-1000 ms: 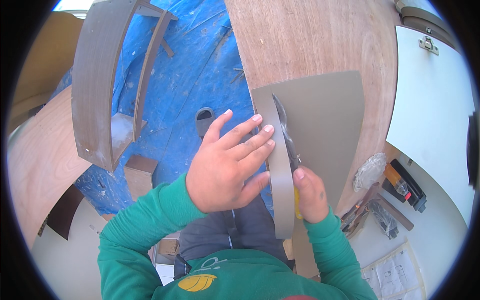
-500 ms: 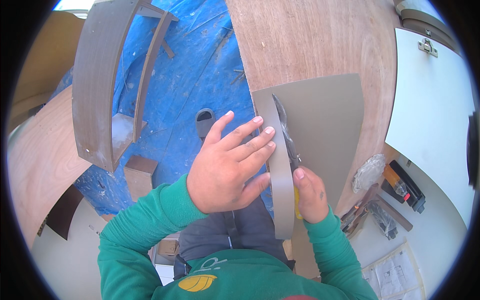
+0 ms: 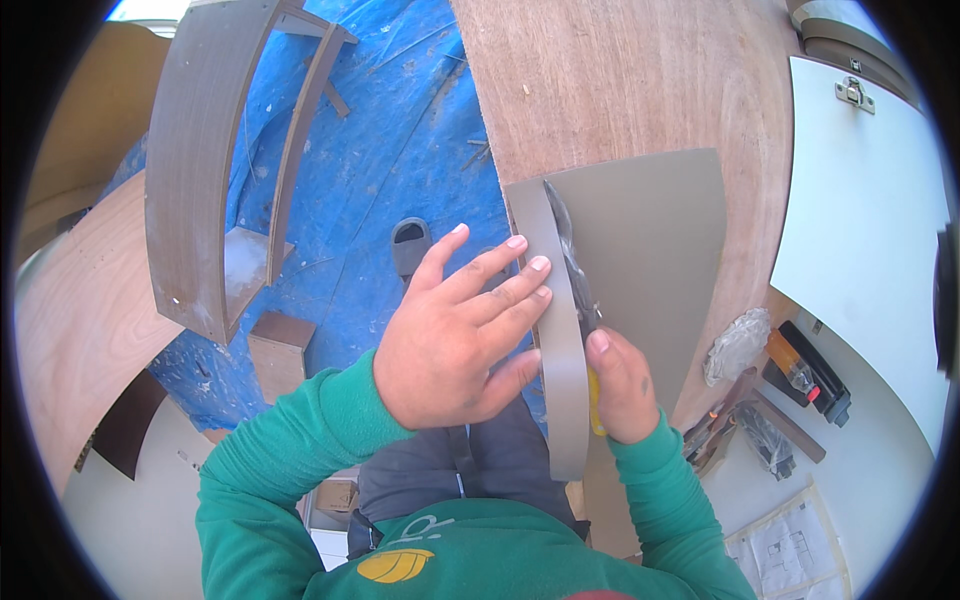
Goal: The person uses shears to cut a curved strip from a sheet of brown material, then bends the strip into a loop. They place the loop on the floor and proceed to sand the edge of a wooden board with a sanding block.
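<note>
Beside the plywood counter (image 3: 620,90) lies a crumpled white bundle (image 3: 738,346); the laminate strip (image 3: 569,380) stands between the left grip (image 3: 448,345), spread wide against it, and the right grip (image 3: 626,390), holding yellow-handled shears (image 3: 587,316).

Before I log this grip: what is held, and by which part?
The right hand holds shears by the yellow handle. The left hand lies open, its fingers on the grey-brown strip, not closed around it.
</note>
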`<state>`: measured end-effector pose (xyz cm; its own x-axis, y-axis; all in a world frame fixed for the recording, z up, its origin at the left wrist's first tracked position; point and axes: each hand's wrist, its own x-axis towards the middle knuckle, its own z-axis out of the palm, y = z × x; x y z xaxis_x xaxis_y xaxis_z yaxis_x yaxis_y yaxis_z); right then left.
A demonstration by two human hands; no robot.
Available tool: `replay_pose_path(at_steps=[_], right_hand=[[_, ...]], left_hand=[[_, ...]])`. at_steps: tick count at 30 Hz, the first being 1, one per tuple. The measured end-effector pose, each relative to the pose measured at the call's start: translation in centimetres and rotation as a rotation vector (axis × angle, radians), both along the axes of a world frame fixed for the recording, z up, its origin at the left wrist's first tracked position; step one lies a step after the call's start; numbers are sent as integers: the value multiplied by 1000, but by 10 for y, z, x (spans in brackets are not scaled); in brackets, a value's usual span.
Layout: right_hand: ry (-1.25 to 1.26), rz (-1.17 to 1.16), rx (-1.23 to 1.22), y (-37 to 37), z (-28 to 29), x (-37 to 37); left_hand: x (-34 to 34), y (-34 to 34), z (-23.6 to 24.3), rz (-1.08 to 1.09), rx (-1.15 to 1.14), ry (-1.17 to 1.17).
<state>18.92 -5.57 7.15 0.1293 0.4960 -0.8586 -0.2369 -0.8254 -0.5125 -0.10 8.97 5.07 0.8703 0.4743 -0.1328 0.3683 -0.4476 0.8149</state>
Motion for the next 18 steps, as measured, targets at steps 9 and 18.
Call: replay_pose_path(at_steps=[9,18], right_hand=[[22,-26,-28,4,3,-3],[19,-50,-15,9,1,-5]], left_hand=[[-2,-1,0,-1,-11,-6],[-3,0,1,-5,-3,-13]])
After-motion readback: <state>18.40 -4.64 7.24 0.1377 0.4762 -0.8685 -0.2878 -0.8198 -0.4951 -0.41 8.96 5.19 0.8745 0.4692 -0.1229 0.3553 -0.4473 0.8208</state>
